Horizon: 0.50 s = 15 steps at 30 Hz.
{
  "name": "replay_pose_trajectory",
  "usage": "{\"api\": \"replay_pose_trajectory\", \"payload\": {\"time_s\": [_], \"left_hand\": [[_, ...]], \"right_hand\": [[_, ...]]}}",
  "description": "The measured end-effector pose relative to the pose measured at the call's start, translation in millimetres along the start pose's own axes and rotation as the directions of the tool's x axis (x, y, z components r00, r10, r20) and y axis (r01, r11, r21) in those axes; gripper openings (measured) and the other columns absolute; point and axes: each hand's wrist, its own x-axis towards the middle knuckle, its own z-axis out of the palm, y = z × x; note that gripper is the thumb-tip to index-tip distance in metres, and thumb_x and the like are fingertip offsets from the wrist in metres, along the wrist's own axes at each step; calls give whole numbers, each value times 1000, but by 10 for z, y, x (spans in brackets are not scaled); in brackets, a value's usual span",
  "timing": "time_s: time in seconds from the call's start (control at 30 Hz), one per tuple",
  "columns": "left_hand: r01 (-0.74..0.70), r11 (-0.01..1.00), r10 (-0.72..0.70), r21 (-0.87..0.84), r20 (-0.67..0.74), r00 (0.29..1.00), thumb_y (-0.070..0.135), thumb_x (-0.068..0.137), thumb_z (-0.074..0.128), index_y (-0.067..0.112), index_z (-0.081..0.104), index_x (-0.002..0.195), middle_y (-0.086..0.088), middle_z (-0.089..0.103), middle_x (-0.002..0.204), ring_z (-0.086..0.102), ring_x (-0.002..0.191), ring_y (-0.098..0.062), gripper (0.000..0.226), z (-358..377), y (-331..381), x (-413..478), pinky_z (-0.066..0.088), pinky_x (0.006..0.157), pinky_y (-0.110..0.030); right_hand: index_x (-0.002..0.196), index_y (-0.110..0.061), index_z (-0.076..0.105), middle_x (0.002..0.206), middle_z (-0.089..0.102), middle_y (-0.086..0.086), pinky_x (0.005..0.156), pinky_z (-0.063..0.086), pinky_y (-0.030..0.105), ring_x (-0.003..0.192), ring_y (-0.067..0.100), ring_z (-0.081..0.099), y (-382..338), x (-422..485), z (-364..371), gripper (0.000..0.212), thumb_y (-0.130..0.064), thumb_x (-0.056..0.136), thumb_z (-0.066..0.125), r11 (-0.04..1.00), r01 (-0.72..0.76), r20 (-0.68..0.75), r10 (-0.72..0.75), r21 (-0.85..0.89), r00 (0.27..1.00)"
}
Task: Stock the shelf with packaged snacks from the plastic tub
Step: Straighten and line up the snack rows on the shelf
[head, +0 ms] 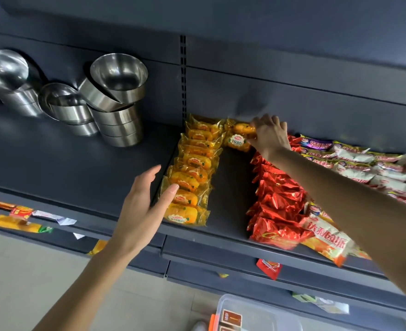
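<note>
- From my remote seat I see the yellow-wrapped bread packet (pixel 238 140) lying at the back of the shelf (pixel 77 158), just right of the far end of the row of yellow bread packets (pixel 192 173).
- My right hand (pixel 270 134) reaches in from the right of that row, and its curled fingers pinch the packet's right end.
- A second yellow packet sits just behind the held one; I cannot tell if my fingers touch it too.
- My left hand (pixel 144 206) is spread flat with straight fingers at the near left of the row, thumb resting against a front packet, holding nothing.
- Right of the row a bare strip of shelf runs front to back, then a line of red packets (pixel 276 197).
- Further right of the row lie white and purple packets (pixel 364 163), with an orange-and-white packet (pixel 326 237) at the shelf's front edge.
- Left of the row stand stacked steel bowls (pixel 116 99), well apart from it.
- Below the row, on the floor, the plastic tub (pixel 252 314) shows its clear rim.
</note>
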Motion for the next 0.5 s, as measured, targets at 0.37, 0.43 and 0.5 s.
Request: {"api": "replay_pose_trajectory", "payload": {"time_s": [0.37, 0.43, 0.5], "left_hand": [[-233, 925, 201, 302, 132, 971, 58, 92, 43, 18, 29, 149, 0, 34, 152, 33, 138, -16, 71, 531, 719, -891, 27, 112, -32], [-245, 910, 191, 334, 186, 964, 58, 92, 41, 17, 26, 151, -1, 28, 156, 25, 143, -16, 73, 681, 784, -1174, 23, 116, -33], [-255, 902, 181, 348, 230, 956, 60, 91, 40, 19, 21, 152, -1, 21, 159, 19, 146, -16, 75, 850, 813, -1426, 19, 118, -34]], "right_hand": [[144, -18, 37, 142, 40, 8, 107, 27, 43, 130, 27, 38, 29, -1898, -849, 58, -46, 94, 48, 955, 296, 192, -288, -14, 938], [146, -17, 32, 143, 39, 8, 107, 26, 43, 130, 28, 39, 84, -2294, -950, 60, -45, 95, 47, 954, 298, 212, -293, 10, 932], [149, -15, 27, 145, 38, 8, 108, 26, 43, 130, 29, 38, 157, -2676, -1008, 64, -47, 96, 45, 949, 315, 228, -309, 9, 923]]}}
